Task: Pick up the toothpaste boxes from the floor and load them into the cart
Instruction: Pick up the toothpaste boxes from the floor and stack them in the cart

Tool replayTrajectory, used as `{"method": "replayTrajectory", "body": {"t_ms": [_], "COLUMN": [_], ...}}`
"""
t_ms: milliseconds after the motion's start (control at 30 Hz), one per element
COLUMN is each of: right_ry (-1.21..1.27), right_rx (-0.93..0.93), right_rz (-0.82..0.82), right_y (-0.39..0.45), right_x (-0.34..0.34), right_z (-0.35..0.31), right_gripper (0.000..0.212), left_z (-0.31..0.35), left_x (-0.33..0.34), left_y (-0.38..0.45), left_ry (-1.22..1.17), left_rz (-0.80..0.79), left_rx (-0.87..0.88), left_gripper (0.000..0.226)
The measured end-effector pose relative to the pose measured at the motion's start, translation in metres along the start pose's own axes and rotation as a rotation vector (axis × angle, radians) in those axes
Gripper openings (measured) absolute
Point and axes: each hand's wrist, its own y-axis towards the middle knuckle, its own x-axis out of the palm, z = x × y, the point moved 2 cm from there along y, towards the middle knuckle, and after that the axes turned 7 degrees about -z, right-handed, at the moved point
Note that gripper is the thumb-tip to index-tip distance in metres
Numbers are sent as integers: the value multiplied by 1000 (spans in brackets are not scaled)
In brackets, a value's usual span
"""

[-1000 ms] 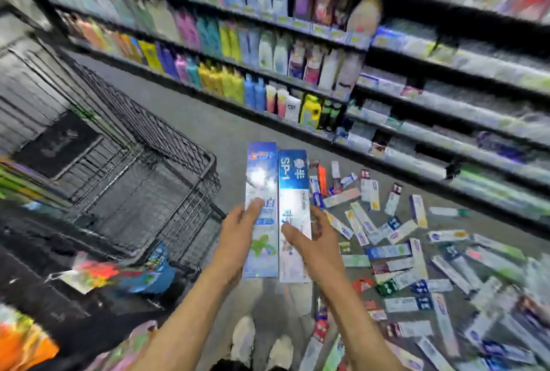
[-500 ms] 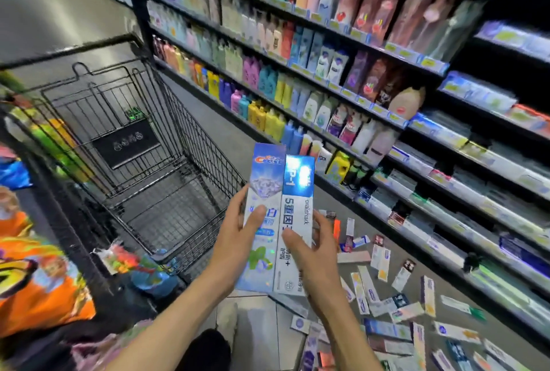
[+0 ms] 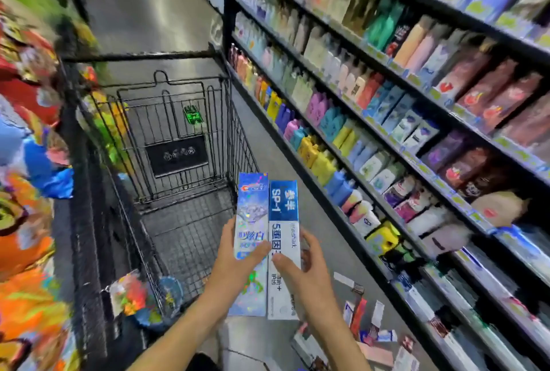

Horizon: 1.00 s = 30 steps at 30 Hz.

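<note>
Two toothpaste boxes (image 3: 268, 239) stand upright side by side, touching, held at the cart's (image 3: 190, 168) 5 o'clock corner. The left hand (image 3: 235, 263) pinches the holographic box, the right hand (image 3: 309, 275) the blue-and-white one. More boxes (image 3: 366, 326) litter the floor at 5 o'clock.

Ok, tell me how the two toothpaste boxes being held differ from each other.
The left box has a shiny holographic light-blue face; the right box is matte, dark blue on top and white below. The left box's top end reaches slightly higher than the right box's. The left hand grips the left box; the right hand grips the right box. Both are long, upright, side by side and touching, beside the cart.
</note>
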Motion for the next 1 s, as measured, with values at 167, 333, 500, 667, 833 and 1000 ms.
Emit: {"method": "replayTrajectory", "body": {"t_ms": [167, 333, 500, 667, 833, 1000], "right_ry": [-6, -16, -41, -38, -38, -59], "right_rx": [72, 140, 234, 275, 353, 400], "right_rz": [-161, -303, -404, -484, -503, -506], "right_y": [74, 127, 182, 235, 284, 324], "right_x": [35, 61, 79, 93, 110, 134], "right_z": [0, 9, 26, 36, 72, 136], "right_gripper": [58, 50, 50, 48, 50, 51], "left_z": [4, 0, -12, -36, -71, -115], "left_x": [-46, -82, -111, -134, -173, -219], "left_y": [48, 73, 98, 134, 176, 215], "left_ry": [-10, 5, 49, 190, 366, 475], "left_rz": [161, 309, 482, 636, 734, 848], "left_rx": [-25, -77, -220, -325, -395, -429], "left_gripper": [60, 61, 69, 48, 35, 35]}}
